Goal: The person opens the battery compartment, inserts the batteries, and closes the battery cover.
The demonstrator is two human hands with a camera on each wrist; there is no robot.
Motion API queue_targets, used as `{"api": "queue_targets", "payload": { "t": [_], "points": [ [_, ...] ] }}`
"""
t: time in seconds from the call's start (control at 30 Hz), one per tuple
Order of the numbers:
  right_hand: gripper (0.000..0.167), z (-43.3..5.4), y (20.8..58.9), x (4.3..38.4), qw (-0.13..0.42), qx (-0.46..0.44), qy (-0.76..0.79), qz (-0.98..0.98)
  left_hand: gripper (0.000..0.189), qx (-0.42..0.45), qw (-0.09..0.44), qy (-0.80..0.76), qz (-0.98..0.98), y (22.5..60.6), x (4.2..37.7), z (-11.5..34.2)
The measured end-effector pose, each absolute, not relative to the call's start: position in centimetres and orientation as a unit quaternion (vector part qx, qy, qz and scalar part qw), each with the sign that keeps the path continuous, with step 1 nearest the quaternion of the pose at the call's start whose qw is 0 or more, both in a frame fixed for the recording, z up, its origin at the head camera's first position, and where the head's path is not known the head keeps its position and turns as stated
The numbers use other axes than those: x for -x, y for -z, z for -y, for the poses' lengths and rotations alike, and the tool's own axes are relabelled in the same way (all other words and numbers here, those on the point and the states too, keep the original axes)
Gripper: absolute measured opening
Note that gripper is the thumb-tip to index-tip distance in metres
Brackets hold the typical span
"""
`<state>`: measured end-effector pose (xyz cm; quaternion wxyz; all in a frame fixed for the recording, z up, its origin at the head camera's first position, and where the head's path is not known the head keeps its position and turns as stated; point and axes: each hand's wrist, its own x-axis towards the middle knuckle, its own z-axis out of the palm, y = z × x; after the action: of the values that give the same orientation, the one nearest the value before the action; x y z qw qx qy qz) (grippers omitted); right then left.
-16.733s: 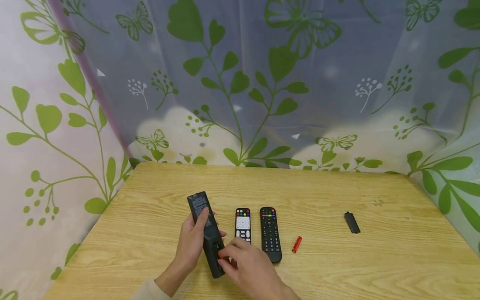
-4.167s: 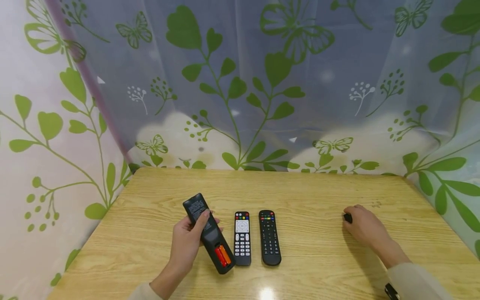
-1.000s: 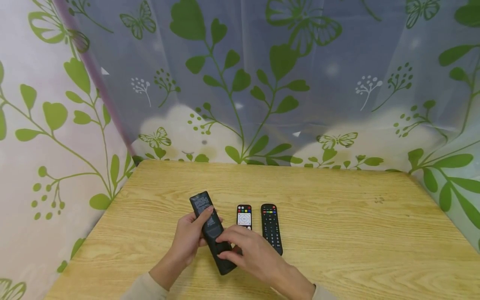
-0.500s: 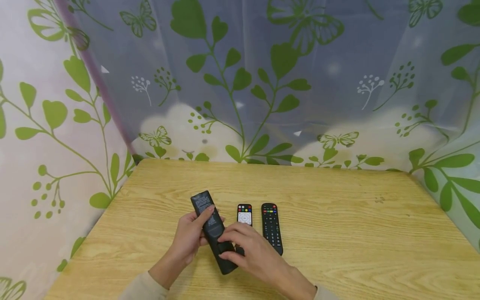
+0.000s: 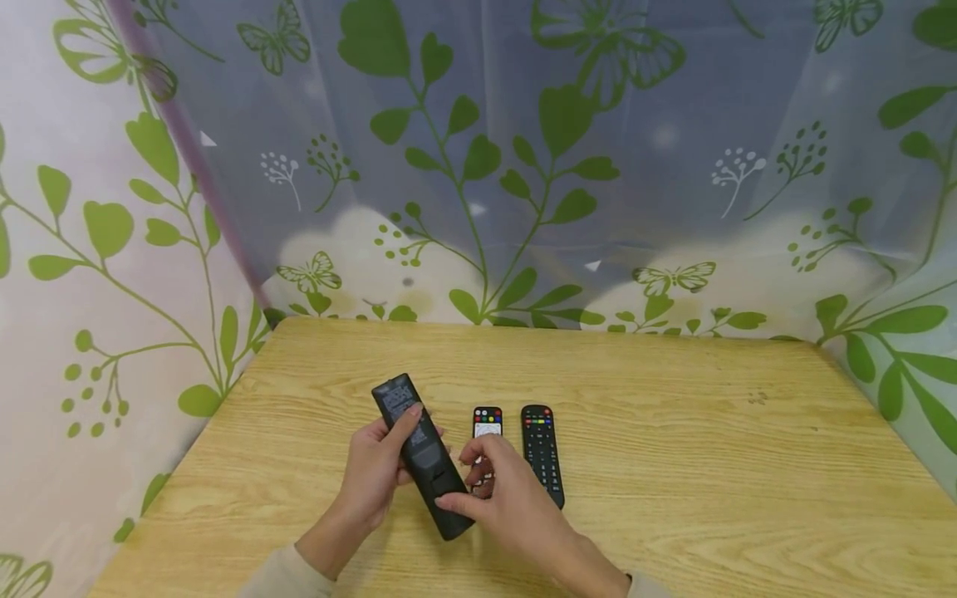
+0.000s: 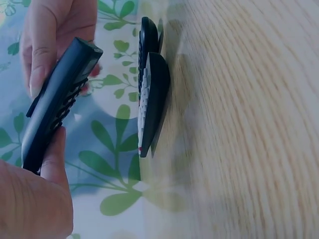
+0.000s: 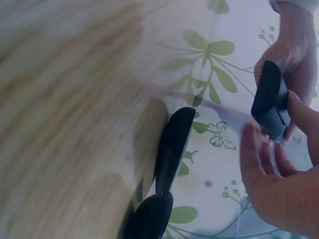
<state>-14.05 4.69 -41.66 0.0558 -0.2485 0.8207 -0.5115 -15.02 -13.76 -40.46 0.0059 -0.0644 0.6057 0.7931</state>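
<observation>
My left hand [image 5: 370, 469] grips a black remote control [image 5: 424, 448] with its back facing up, the thumb lying across the printed label. Over the battery compartment lies the black battery cover [image 5: 447, 492], and no battery shows. My right hand [image 5: 516, 498] rests its thumb tip on that cover, while its other fingers bend loosely off the remote's right side. In the left wrist view, a dark edge of the cover [image 6: 34, 105] stands out slightly from the remote under the right thumb. The right wrist view shows the remote [image 7: 269, 94] held above the table.
Two more remotes lie face up on the wooden table [image 5: 710, 465]: one with white keys [image 5: 488, 421], partly behind my right hand, and an all-black one [image 5: 549, 477] to its right. A leaf-patterned curtain [image 5: 478, 208] rises behind the table's far edge.
Earlier a red battery and the cover lay on the table; then two batteries sat in the remote and my right hand took the cover. Just now its fingers lifted off, the thumb staying on the cover.
</observation>
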Motion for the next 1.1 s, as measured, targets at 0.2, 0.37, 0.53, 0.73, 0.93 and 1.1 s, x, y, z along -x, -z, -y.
{"api": "queue_targets", "payload": {
  "t": [0.2, 0.37, 0.53, 0.73, 0.93, 1.1],
  "points": [
    [0.038, -4.9, 41.5, 14.6, 0.171, 0.177, 0.568, -0.785, 0.048, 0.057, -0.008, -0.779, -0.625, 39.9, 14.6, 13.5],
    [0.035, -5.1, 41.5, 14.8, 0.208, 0.164, 0.595, -0.759, 0.050, 0.044, -0.011, -0.764, -0.644, 39.6, 14.3, 13.2],
    [0.029, -4.9, 41.7, 14.7, 0.223, 0.158, 0.619, -0.736, 0.047, 0.041, -0.014, -0.768, -0.639, 39.8, 14.5, 13.2],
    [0.027, -4.6, 41.9, 14.3, 0.229, 0.152, 0.653, -0.706, 0.047, 0.036, -0.009, -0.771, -0.635, 40.0, 14.6, 13.5],
    [0.030, -4.7, 42.0, 14.3, 0.258, 0.145, 0.699, -0.651, 0.047, -0.047, 0.015, -0.816, -0.576, 40.1, 14.4, 14.1],
    [0.031, -4.9, 41.9, 14.4, 0.269, 0.151, 0.719, -0.623, 0.053, -0.134, 0.066, -0.846, -0.513, 40.6, 14.6, 14.8]
  ]
}}
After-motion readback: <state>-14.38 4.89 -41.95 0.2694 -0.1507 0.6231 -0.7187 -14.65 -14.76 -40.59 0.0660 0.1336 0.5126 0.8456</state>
